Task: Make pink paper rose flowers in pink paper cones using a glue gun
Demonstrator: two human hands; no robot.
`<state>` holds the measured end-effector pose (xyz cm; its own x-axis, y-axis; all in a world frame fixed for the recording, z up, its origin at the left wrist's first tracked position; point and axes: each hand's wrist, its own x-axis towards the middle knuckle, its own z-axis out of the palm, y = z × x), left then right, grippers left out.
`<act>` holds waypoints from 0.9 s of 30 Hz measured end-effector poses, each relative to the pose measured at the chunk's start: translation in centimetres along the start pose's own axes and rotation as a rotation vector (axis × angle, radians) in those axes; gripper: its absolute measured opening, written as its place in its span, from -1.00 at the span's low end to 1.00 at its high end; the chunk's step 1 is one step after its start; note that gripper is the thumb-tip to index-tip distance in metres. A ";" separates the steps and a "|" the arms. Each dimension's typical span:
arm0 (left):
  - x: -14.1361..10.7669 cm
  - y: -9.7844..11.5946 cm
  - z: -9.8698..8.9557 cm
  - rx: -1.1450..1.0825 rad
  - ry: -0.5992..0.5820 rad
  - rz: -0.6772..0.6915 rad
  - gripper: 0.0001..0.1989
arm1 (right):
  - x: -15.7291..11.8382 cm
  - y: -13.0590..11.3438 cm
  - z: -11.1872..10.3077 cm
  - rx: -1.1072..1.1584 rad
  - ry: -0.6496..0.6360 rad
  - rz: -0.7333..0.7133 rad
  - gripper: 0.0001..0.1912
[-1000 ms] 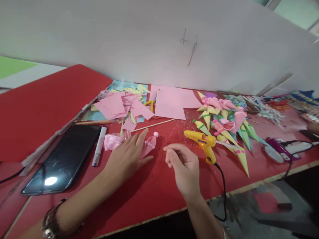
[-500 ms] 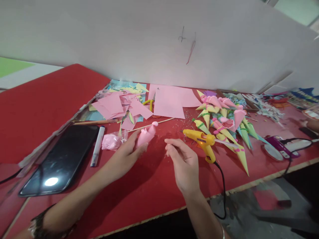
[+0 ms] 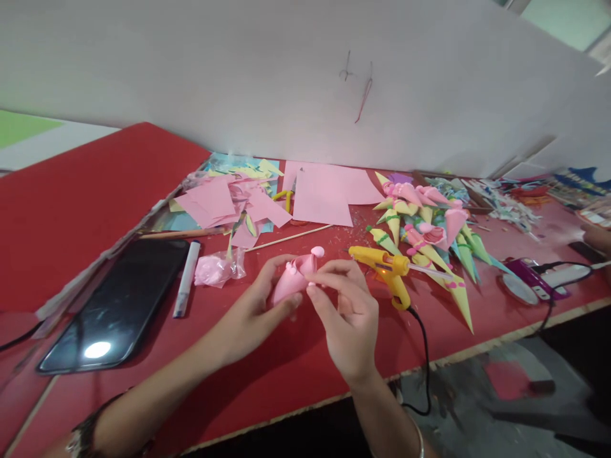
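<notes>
My left hand [image 3: 255, 305] is wrapped round a pink paper cone [image 3: 289, 283] with small pink balls on its rim. A larger pink ball [image 3: 317, 252] sits at the cone's upper right tip. Thumb and forefinger of my right hand [image 3: 351, 312] pinch a small pink ball [image 3: 311, 285] against the cone's right edge. Just right of that hand lies a yellow glue gun [image 3: 382, 261] with a glue stick in its back and an orange light glowing. A plastic bag of pink material [image 3: 217, 270] rests left of my left hand.
Several finished paper cones [image 3: 424, 222] are heaped at the right. A black phone [image 3: 117, 305] and a white marker [image 3: 187, 280] lie left. Pink paper sheets [image 3: 322, 197], scraps [image 3: 214, 200] and a thin stick [image 3: 289, 237] are behind. The glue gun's cord [image 3: 427, 356] hangs over the table edge.
My right hand has moved left to the cone and now touches its edge with the small ball. My left hand has brought the cone slightly right and down.
</notes>
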<state>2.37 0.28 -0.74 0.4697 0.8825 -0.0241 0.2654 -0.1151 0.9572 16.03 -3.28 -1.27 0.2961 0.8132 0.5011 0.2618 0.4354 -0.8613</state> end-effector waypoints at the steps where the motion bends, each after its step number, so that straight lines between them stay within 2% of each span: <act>1: -0.1 0.0 0.1 -0.014 -0.009 -0.003 -0.64 | 0.0 0.0 0.1 -0.015 0.002 -0.002 -0.84; 4: -0.3 0.0 0.4 -0.014 -0.032 0.005 -0.64 | -0.1 0.2 0.3 -0.053 0.000 -0.009 -0.82; 12: -0.5 -0.3 0.8 0.199 0.016 0.192 -0.43 | -0.1 0.5 0.5 -0.060 -0.009 0.013 -0.83; 27: -0.7 -0.2 1.2 0.312 0.071 0.217 -0.44 | 0.0 0.5 0.4 0.009 -0.032 0.062 -0.84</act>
<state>3.05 -0.86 -1.25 0.4865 0.8505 0.1997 0.4149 -0.4261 0.8039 15.77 -2.87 -1.70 0.2817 0.8504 0.4443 0.2359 0.3875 -0.8912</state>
